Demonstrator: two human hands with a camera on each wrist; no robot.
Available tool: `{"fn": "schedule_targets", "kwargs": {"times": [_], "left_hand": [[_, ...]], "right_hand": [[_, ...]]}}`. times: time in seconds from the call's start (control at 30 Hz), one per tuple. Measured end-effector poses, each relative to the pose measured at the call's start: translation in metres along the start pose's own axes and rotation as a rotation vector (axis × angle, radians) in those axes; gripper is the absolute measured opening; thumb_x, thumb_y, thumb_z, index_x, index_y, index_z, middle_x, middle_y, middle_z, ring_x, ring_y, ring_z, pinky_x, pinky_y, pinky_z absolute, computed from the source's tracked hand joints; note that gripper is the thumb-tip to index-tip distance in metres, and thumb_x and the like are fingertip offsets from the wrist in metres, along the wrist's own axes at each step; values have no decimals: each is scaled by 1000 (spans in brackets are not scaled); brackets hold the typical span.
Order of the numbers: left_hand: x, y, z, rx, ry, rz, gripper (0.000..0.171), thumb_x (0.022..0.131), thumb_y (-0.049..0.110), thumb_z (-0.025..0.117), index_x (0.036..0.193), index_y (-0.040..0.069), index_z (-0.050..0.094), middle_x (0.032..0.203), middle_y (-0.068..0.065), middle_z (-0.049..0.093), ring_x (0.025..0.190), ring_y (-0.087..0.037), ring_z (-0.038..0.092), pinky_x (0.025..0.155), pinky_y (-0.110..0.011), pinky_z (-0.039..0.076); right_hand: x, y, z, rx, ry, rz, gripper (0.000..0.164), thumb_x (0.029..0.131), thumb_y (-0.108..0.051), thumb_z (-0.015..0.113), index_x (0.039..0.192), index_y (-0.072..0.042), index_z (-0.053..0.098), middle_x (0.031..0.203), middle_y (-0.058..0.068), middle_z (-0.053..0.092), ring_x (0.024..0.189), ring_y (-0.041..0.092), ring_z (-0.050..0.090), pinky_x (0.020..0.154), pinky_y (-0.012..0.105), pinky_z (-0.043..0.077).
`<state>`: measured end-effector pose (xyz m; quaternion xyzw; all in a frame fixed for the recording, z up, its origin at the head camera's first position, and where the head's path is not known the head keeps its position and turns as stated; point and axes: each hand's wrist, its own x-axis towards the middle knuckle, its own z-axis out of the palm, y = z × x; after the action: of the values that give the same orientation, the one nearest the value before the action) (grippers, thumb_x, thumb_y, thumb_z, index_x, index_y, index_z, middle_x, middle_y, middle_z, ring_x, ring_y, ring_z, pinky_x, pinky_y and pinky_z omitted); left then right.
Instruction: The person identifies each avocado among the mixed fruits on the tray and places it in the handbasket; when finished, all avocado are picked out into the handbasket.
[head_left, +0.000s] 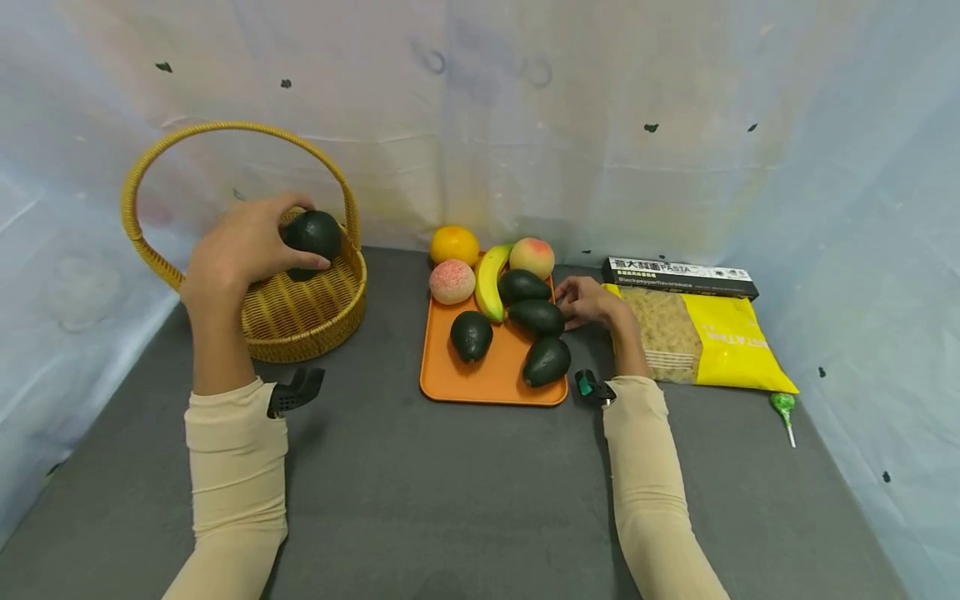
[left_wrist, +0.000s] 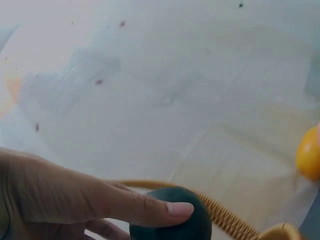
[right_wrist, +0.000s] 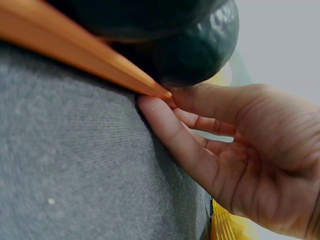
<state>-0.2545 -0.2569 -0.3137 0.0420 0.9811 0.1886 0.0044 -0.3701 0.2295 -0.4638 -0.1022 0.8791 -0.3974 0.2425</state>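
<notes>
My left hand point(head_left: 238, 254) grips a dark green avocado point(head_left: 313, 235) above the yellow wicker basket point(head_left: 303, 343), under its tall arched handle. In the left wrist view the thumb lies across the avocado point(left_wrist: 172, 231). My right hand point(head_left: 592, 306) is at the right edge of the orange tray point(head_left: 468, 390); in the right wrist view its thumb and fingers point(right_wrist: 165, 120) pinch the tray rim point(right_wrist: 120, 70). On the tray lie several avocados point(head_left: 472, 337), a banana point(head_left: 490, 283), an orange point(head_left: 454, 245) and two peaches point(head_left: 452, 282).
Right of the tray lies a yellow pasta bag point(head_left: 731, 342), with a black pasta box point(head_left: 678, 277) behind it. A green lollipop point(head_left: 783, 405) lies near the bag's corner. A pale plastic sheet point(head_left: 480, 125) hangs behind the grey table point(head_left: 450, 500).
</notes>
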Motion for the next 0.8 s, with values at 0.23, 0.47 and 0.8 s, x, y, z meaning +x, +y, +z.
{"fn": "schedule_targets", "kwargs": {"times": [0.23,0.47,0.8], "left_hand": [[0,-36,-5,21,-68,-71,92,87,46,84,156,5,41,151,-37,45,123,-57,53,97,-71,46],[4,-73,-2,-1,-205,-147,93,90,46,81,154,-3,34,146,-42,38,83,-37,69,72,-48,57],[-1,-100,6,44,-235,-259,103,90,61,74,154,-7,31,129,-40,54,94,-45,67,85,-62,52]], "right_hand": [[-1,-1,-1,-2,1,5,34,98,0,62,131,4,54,98,10,62,76,16,67,70,29,63],[-7,-10,-2,8,-17,30,38,98,2,60,135,7,52,99,11,61,77,18,68,73,31,64],[-23,-33,-4,4,-43,37,41,97,5,58,136,13,49,103,17,58,82,24,68,79,38,65]]}}
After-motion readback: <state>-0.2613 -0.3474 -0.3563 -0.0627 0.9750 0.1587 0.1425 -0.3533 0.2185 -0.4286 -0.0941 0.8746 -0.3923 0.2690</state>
